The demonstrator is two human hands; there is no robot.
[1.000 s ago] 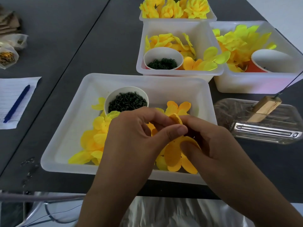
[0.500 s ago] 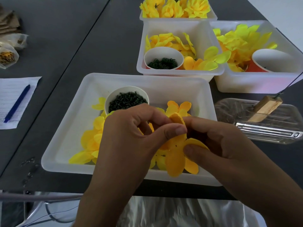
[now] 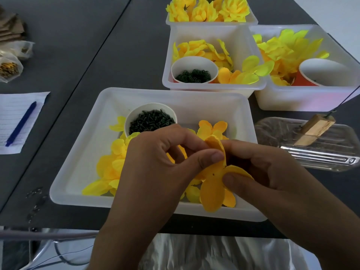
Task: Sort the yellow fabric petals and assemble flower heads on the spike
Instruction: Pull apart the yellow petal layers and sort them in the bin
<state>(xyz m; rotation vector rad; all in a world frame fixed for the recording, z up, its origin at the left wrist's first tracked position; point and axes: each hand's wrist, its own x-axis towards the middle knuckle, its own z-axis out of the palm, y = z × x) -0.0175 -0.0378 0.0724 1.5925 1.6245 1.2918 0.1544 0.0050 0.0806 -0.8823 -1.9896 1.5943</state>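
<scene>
An orange-yellow fabric petal piece [image 3: 212,184] with a small hole near its middle is held over the near white tray [image 3: 81,145]. My left hand [image 3: 161,164] pinches its upper lobe between thumb and forefinger. My right hand [image 3: 265,172] grips its right side, thumb on a lobe. Loose yellow petals [image 3: 109,168] lie in the tray beside a white cup of dark green pins [image 3: 151,120]. The spike [image 3: 348,98], a thin wire, rises from a wooden block [image 3: 313,129] on a clear plastic tray at the right.
Behind stand three white tubs: one with finished yellow flower heads [image 3: 208,9], one with petals and a cup of green rings [image 3: 193,71], one with bright yellow petals and an orange cup [image 3: 319,73]. Paper with a blue pen [image 3: 21,123] lies at the left.
The petal piece has been pulled flatter and lower between my hands, so its lower lobe hangs down more and the hole shows. Both hands stay over the near tray.
</scene>
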